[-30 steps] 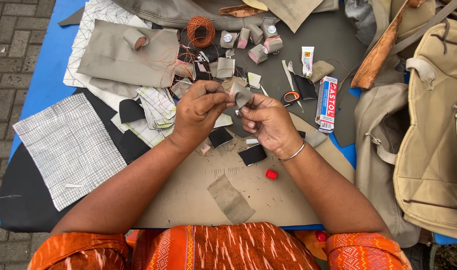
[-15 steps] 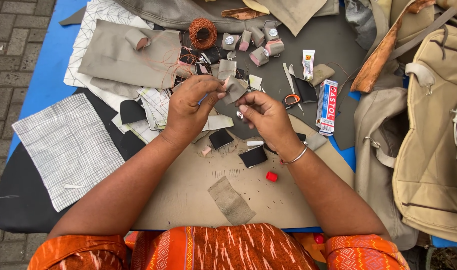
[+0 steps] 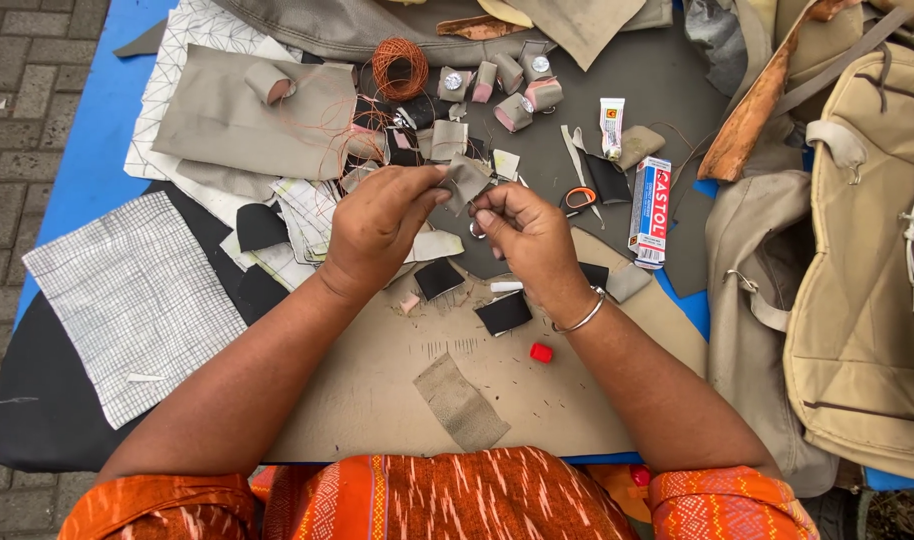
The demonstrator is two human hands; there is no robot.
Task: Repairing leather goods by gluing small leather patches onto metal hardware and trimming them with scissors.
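My left hand pinches a small grey fabric piece at its left edge, above the middle of the work surface. My right hand is curled just right of it, fingertips touching the piece's lower edge; a small metal bit shows under its fingers. Below the hands lie two black patches and a small white stick on a tan board. A red cap sits near my right wrist.
A grey mesh scrap lies on the board. A coil of orange wire, several folded fabric loops, scissors with orange handles, a glue tube and its box lie beyond. A beige bag fills the right; checked cloth lies left.
Both hands have moved a little farther from my body with the grey piece, which now shows more clearly between the fingertips. Nothing else has shifted.
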